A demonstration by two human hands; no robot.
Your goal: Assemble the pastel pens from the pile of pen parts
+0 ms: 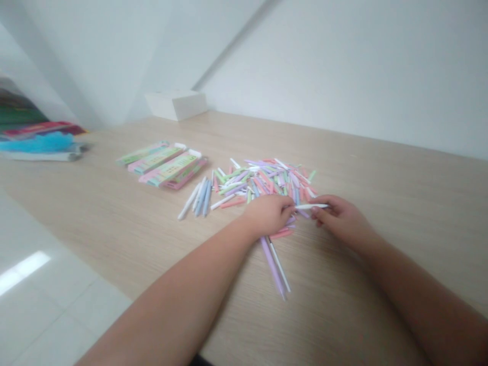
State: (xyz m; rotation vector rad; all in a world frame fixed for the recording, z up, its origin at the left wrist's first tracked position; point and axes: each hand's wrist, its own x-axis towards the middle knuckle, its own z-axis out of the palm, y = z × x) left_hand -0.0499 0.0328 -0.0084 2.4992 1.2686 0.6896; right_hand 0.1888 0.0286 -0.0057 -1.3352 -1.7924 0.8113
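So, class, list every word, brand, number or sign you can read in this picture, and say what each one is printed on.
No words, brands or numbers can be read.
Pastel printed boxes: lettering shows, but it is too blurred to read.
White pen in the right hand: no marking can be made out.
Pile of pastel pens: any markings are too small to tell.

I had two hands (305, 213) on one white pen (311, 206); four pen packs (170, 169) and one white box (176, 105) lay beyond them.
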